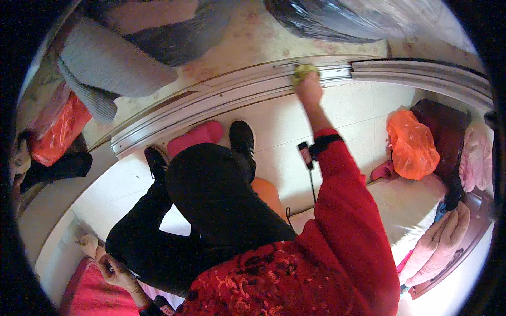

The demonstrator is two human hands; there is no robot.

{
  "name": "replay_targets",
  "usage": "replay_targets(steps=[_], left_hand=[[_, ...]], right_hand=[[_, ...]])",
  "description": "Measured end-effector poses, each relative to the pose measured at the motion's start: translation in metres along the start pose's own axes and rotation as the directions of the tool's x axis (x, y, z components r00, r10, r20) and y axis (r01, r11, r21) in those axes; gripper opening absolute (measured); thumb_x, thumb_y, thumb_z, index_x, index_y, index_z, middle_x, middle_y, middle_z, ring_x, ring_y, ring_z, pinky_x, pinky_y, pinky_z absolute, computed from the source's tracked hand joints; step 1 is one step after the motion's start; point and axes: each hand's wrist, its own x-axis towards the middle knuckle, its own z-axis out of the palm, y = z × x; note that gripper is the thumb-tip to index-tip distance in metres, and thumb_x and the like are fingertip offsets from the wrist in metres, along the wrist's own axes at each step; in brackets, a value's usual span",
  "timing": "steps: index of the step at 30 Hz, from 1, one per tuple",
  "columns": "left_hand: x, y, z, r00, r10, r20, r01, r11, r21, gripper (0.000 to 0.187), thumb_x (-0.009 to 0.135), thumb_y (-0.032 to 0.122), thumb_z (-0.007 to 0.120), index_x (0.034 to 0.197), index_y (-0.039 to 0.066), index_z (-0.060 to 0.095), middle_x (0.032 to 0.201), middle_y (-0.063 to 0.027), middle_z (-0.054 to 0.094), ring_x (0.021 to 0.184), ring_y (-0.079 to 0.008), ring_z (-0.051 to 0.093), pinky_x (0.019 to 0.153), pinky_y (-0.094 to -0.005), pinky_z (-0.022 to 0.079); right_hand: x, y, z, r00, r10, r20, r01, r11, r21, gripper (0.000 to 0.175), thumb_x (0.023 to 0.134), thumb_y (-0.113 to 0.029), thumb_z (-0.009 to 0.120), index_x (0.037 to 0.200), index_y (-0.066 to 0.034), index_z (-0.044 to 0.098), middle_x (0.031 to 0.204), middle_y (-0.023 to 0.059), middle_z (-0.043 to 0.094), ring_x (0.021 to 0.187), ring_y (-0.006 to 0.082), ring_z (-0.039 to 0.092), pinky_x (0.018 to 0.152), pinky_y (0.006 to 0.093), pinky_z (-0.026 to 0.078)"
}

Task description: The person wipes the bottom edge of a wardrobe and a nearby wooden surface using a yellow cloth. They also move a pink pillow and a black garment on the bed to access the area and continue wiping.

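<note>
My right hand (310,91) presses a yellow-green cloth or sponge (306,72) onto a light metal sliding-door track (253,87) that runs across the floor. What exactly the pad is made of cannot be told. At the lower left, my left hand (118,273) is held low beside my bent knee, its fingers curled. A pale, crumpled item (90,244) lies just beyond those fingers; whether the hand grips it is unclear. A red cloth (99,294) is below this hand.
Pink slippers (195,138) lie by my shoes against the track. An orange plastic bag (413,144) sits at the right, near a light cushion or cloth (407,197). Beyond the track are grey knitted fabric (114,59), a red plastic bag (63,126) and dark plastic wrapping (328,23).
</note>
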Motion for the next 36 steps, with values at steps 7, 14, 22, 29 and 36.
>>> replay_targets(steps=[7,14,22,29,36], left_hand=[[0.003,-0.008,-0.01,0.998,0.003,0.064,-0.004,1.0,0.022,0.011,0.093,0.009,0.059,0.087,0.001,0.058,0.084,-0.0004,0.055,0.078,-0.0111,0.047,0.073,-0.0247,0.039],[0.004,-0.003,-0.006,0.995,0.085,0.059,-0.086,0.996,0.024,0.012,0.092,0.013,0.059,0.089,0.001,0.058,0.084,0.0002,0.055,0.074,-0.0108,0.046,0.068,-0.0241,0.038],[0.001,0.007,-0.001,0.982,0.187,0.013,-0.187,0.976,0.111,0.015,0.091,0.013,0.059,0.085,0.0,0.057,0.077,0.001,0.05,0.069,-0.0096,0.04,0.061,-0.0248,0.033],[0.001,0.003,-0.003,0.997,0.072,0.011,-0.073,0.997,0.02,0.014,0.092,0.013,0.058,0.088,0.0,0.058,0.079,0.0002,0.053,0.07,-0.0106,0.044,0.064,-0.0247,0.037],[-0.004,-0.007,-0.007,1.0,-0.001,-0.006,0.0,0.996,-0.09,0.011,0.093,0.01,0.058,0.09,0.0,0.058,0.085,-0.0008,0.057,0.077,-0.0114,0.049,0.073,-0.0244,0.04]], right_hand=[[0.025,0.003,-0.006,0.978,0.192,0.082,-0.186,0.979,-0.077,0.055,0.078,-0.038,0.071,0.115,-0.0031,0.05,0.112,0.0173,0.057,0.104,0.0333,0.061,0.074,0.0432,0.057],[0.061,0.067,-0.022,0.967,0.253,0.04,-0.251,0.967,-0.051,0.06,0.073,-0.04,0.072,0.115,-0.0046,0.048,0.108,0.0197,0.063,0.096,0.0358,0.066,0.079,0.0466,0.055],[0.092,0.096,-0.029,0.912,0.404,0.072,-0.393,0.91,-0.132,0.058,0.077,-0.04,0.07,0.114,-0.0013,0.046,0.109,0.0225,0.065,0.1,0.0377,0.065,0.081,0.0471,0.054],[0.081,0.107,-0.027,0.967,0.193,0.165,-0.201,0.979,0.032,0.065,0.077,-0.035,0.07,0.124,0.0023,0.045,0.112,0.0263,0.062,0.102,0.0395,0.062,0.087,0.0454,0.051],[0.03,0.029,0.016,0.988,0.094,0.124,-0.096,0.995,0.01,0.068,0.079,-0.042,0.068,0.122,0.0053,0.045,0.127,0.0349,0.045,0.117,0.0482,0.048,0.093,0.0503,0.049]])
